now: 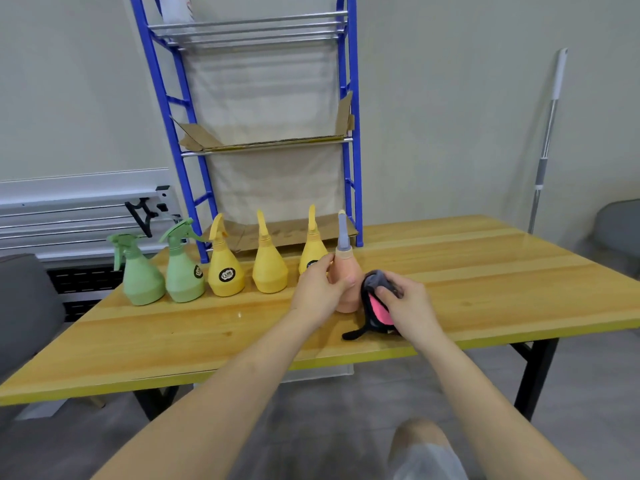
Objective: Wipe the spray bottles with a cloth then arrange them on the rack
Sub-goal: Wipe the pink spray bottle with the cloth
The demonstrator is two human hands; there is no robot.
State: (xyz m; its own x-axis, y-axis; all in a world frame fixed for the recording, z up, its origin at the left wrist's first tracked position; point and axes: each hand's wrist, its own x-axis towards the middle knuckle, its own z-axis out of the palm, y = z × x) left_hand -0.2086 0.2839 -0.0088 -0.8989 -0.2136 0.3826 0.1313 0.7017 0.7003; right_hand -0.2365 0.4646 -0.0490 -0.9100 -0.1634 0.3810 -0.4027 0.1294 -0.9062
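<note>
A peach spray bottle (347, 271) with a grey-blue trigger head stands on the wooden table (485, 271). My left hand (322, 289) grips its body from the left. My right hand (408, 306) holds a bunched grey, black and pink cloth (375, 303) against the bottle's right side. To the left stand three yellow spray bottles (225, 265) (268, 265) (311, 251) and two green ones (140, 275) (183, 268) in a row. The blue rack (353, 133) rises behind the table, with cardboard on its shelves.
A mop handle (547, 140) leans on the wall at the right. A grey seat (20, 306) is at the table's left end, and another grey chair (620, 223) at the far right. A white item (176, 8) sits on the rack's top shelf.
</note>
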